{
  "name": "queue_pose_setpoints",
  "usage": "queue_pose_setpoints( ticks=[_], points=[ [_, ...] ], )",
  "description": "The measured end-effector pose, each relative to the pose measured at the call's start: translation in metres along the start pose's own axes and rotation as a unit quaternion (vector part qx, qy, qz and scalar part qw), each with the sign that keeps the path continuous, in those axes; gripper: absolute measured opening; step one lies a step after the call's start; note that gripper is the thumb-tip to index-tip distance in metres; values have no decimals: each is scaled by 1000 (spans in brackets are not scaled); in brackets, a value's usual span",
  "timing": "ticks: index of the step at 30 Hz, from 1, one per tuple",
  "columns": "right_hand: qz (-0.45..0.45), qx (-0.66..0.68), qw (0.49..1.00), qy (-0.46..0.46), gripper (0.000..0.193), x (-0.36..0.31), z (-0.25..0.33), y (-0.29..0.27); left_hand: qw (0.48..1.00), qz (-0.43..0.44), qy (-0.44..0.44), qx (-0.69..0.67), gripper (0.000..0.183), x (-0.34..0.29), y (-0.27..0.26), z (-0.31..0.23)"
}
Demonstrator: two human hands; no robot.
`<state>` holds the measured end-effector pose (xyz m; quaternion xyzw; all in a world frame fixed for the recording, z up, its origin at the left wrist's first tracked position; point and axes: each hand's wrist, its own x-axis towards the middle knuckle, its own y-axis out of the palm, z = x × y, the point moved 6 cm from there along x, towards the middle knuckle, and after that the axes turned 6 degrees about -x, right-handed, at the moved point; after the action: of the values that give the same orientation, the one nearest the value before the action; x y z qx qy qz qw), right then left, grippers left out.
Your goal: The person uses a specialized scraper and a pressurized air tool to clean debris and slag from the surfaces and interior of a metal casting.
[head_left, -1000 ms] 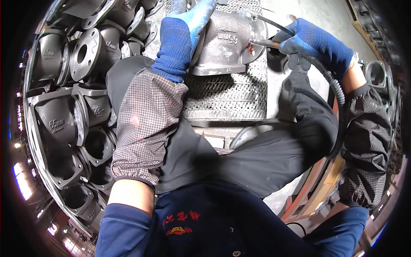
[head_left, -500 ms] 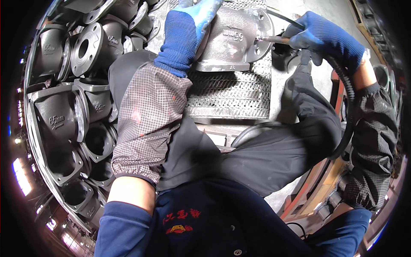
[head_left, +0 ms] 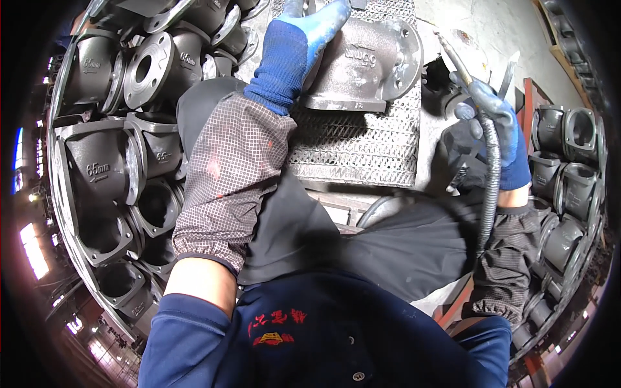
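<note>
A grey cast-iron valve body lies on a perforated metal block, with its round bolt-holed flange turned to the right. Reaching in at the top, my left hand in a blue glove grips the casting's far left side; some fingertips run out of the picture. Right of the casting and apart from it, my right hand, also gloved, is wrapped round a slim hose-fed hand tool. Its thin tip points up and left. The ribbed dark hose trails down along my forearm. Beside that hand a flat pale strip sticks up.
Similar castings are stacked in a crate on my left. More castings stand in another crate at the right, behind a reddish edge. My dark-trousered legs straddle the block's near side.
The tool's tip has come away from the casting's right flange. My right hand has drawn back, turning the tool upward. The view has shifted slightly; my left hand stays on the casting.
</note>
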<state>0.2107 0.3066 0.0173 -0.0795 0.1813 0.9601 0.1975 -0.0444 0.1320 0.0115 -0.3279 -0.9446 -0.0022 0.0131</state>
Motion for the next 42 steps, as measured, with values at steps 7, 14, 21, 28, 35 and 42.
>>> queue_pose_setpoints(
  ticks=[7, 14, 21, 28, 35, 42],
  points=[
    [-108, -54, 990, -70, 93, -1, -1, -6, 988, -4, 23, 153, 99, -28, 36, -50],
    [-149, -27, 985, -83, 59, 10, 16, 10, 942, 104, 36, 318, 87, -27, 51, -39],
    [-234, -47, 971, -8, 36, 20, 8, 20, 863, 288, 297, 289, 65, -75, 83, -57],
    [-176, -149, 973, -12, 32, 17, -24, 3, 803, 393, 352, 277, 50, -126, 116, -52],
    [-177, -273, 944, -56, 34, 7, -43, -23, 944, 204, 216, 143, 35, -85, 64, -55],
    [-220, -209, 947, -103, 43, -4, -5, 43, 956, 187, -150, -168, 49, -73, 9, 29]
  ],
)
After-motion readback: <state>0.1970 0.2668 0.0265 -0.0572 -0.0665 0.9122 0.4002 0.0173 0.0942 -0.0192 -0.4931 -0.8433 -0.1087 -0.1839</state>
